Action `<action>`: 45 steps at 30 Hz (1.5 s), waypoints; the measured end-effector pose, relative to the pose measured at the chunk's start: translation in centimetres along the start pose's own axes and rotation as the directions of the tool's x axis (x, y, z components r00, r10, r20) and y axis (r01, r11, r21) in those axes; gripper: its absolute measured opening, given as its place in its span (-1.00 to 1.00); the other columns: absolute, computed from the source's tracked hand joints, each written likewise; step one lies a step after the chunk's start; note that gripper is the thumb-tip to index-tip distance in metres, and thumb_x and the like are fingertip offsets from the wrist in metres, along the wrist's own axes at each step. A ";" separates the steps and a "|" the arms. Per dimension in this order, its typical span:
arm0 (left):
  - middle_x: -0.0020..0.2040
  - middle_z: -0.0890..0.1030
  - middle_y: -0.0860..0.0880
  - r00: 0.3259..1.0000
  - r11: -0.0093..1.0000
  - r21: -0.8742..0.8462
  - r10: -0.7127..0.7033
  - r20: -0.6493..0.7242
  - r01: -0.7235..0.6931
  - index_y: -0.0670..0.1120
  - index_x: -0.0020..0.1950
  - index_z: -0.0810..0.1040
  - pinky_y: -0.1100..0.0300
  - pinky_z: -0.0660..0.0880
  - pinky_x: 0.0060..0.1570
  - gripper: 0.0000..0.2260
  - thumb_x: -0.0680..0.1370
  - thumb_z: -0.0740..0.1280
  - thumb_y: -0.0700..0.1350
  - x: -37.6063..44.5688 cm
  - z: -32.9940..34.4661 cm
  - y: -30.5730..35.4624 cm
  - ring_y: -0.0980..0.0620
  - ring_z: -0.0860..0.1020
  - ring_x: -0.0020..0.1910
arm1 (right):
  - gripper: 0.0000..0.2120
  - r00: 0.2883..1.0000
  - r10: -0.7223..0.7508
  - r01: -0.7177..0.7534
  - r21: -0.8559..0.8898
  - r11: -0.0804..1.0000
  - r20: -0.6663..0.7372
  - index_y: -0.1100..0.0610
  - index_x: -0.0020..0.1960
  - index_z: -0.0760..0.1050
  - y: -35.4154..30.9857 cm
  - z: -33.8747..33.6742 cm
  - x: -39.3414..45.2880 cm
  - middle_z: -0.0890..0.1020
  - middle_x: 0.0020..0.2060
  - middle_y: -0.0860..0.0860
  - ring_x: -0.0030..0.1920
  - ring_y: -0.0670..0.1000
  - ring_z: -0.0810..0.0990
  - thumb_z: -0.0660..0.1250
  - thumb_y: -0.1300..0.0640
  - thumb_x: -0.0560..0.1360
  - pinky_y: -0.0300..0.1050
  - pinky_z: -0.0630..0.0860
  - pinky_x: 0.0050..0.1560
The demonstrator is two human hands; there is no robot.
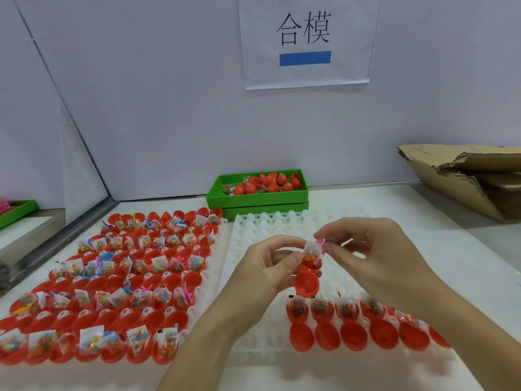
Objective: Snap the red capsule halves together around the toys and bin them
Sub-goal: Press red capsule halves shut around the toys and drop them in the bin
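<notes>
While the left hand [265, 266] grips the open red capsule [307, 280], the right hand [375, 249] pinches its toy packet [312, 253] just above.

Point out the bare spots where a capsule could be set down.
Free: the white tray's empty cups between the green bin and the hands, and the tabletop between bin and cardboard. Crowded: the left tray and the near capsule rows.
</notes>
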State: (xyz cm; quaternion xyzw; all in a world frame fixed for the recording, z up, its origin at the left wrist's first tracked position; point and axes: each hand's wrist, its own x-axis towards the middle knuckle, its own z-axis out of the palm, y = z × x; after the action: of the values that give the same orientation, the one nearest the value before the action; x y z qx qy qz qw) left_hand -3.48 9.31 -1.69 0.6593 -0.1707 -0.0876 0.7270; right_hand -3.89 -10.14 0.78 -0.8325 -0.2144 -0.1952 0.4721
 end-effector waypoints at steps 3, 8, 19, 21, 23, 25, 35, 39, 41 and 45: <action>0.03 0.71 -0.18 1.000 1.000 0.022 0.002 -0.007 -0.002 -0.14 0.21 0.59 0.07 0.61 0.07 -0.80 0.61 0.29 -0.16 0.0 0.0 0.0 -0.18 0.69 0.03 | -0.72 1.000 -0.025 0.025 0.022 0.999 -0.013 -0.09 -0.08 0.68 -0.2 -0.1 0.0 0.70 -0.24 -0.13 -0.17 -0.07 0.68 0.45 0.30 0.47 -0.18 0.64 -0.10; 0.02 0.71 -0.17 1.000 0.999 0.032 0.005 -0.010 -0.005 -0.12 0.18 0.61 0.04 0.61 0.09 -0.83 0.63 0.28 -0.18 0.1 0.1 -0.2 -0.18 0.69 0.04 | -0.77 0.999 0.011 -0.014 0.091 0.996 0.036 -0.03 -0.06 0.70 -0.2 0.2 -0.1 0.71 -0.26 -0.07 -0.19 -0.05 0.70 0.46 0.30 0.48 -0.11 0.66 -0.07; -0.01 0.71 -0.17 0.997 0.999 0.051 0.023 -0.069 -0.020 -0.12 0.09 0.62 0.04 0.60 0.05 -0.87 0.64 0.27 -0.22 0.1 0.0 -0.2 -0.17 0.69 0.02 | -0.87 0.998 0.020 -0.025 0.086 0.996 0.061 0.00 -0.09 0.71 -0.5 0.9 -0.4 0.72 -0.26 -0.11 -0.18 -0.05 0.71 0.47 0.22 0.48 -0.03 0.66 -0.09; -0.02 0.71 -0.19 0.996 0.998 0.056 0.025 -0.082 -0.020 -0.12 0.06 0.62 0.03 0.61 0.06 -0.87 0.63 0.28 -0.23 0.2 0.0 -0.3 -0.18 0.69 0.01 | -0.86 0.999 0.019 -0.022 0.061 0.998 0.049 -0.03 -0.11 0.72 -0.5 1.0 -0.4 0.72 -0.27 -0.16 -0.18 -0.08 0.70 0.48 0.21 0.47 -0.09 0.64 -0.10; -0.02 0.71 -0.20 0.995 0.999 0.051 0.025 -0.093 -0.020 -0.13 0.04 0.62 0.04 0.62 0.04 -0.88 0.63 0.28 -0.24 0.2 0.1 -0.3 -0.19 0.69 0.01 | -0.82 0.998 0.036 -0.038 0.041 0.998 0.044 -0.04 -0.13 0.72 -0.5 1.1 -0.4 0.71 -0.28 -0.20 -0.18 -0.11 0.70 0.48 0.24 0.47 -0.14 0.63 -0.11; -0.03 0.71 -0.21 0.995 0.999 0.043 0.025 -0.096 -0.021 -0.14 0.03 0.62 0.07 0.63 0.02 -0.88 0.63 0.28 -0.24 0.1 0.2 -0.2 -0.19 0.69 0.00 | -0.81 0.996 0.061 -0.064 0.047 0.997 0.058 -0.03 -0.11 0.73 -0.4 1.0 -0.4 0.71 -0.27 -0.20 -0.18 -0.13 0.70 0.46 0.26 0.48 -0.17 0.63 -0.10; -0.10 0.71 -0.11 0.969 0.994 -0.019 0.097 -0.227 -0.103 -0.19 -0.01 0.58 0.19 0.62 -0.05 -0.96 0.60 0.33 -0.25 0.2 0.4 0.2 -0.04 0.70 -0.01 | -0.89 0.976 0.213 -0.208 0.113 0.972 -0.039 -0.07 -0.05 0.62 0.1 1.2 -0.3 0.70 -0.28 -0.10 -0.19 -0.11 0.68 0.37 0.14 0.55 -0.11 0.65 -0.13; -0.09 0.69 -0.08 0.949 0.989 -0.004 0.143 -0.281 -0.150 -0.19 0.02 0.56 0.17 0.63 -0.04 -0.90 0.54 0.41 -0.26 0.2 0.9 0.1 -0.06 0.70 -0.02 | -0.94 0.961 0.275 -0.274 0.209 0.939 0.024 -0.05 -0.10 0.62 -0.1 2.2 -0.5 0.71 -0.27 -0.14 -0.19 -0.14 0.70 0.39 0.07 0.54 -0.18 0.63 -0.21; -0.03 0.67 -0.06 0.948 0.987 0.057 0.159 -0.277 -0.149 -0.10 0.07 0.57 0.14 0.63 -0.01 -0.83 0.51 0.46 -0.24 0.1 1.0 0.0 -0.06 0.70 -0.01 | -0.94 0.964 0.266 -0.261 0.197 0.945 0.001 -0.06 -0.10 0.65 -0.1 2.5 -0.6 0.71 -0.22 -0.17 -0.13 -0.15 0.69 0.41 0.05 0.52 -0.20 0.59 -0.15; 0.00 0.65 0.04 0.954 0.974 0.189 0.170 -0.245 -0.125 0.08 0.13 0.62 0.24 0.59 -0.02 -0.72 0.47 0.50 -0.15 0.0 1.2 0.0 0.05 0.67 0.03 | -0.90 0.966 0.258 -0.250 0.207 0.946 -0.011 -0.09 -0.13 0.69 0.0 2.3 -0.5 0.72 -0.15 -0.19 -0.05 -0.15 0.68 0.40 0.00 0.52 -0.08 0.60 -0.01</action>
State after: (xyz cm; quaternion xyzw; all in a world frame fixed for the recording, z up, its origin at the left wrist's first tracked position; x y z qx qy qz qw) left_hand -3.88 8.22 -1.60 0.7103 -0.1299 0.0693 0.6883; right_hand -4.01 -8.26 -0.55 -0.7966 -0.1155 -0.1254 0.5800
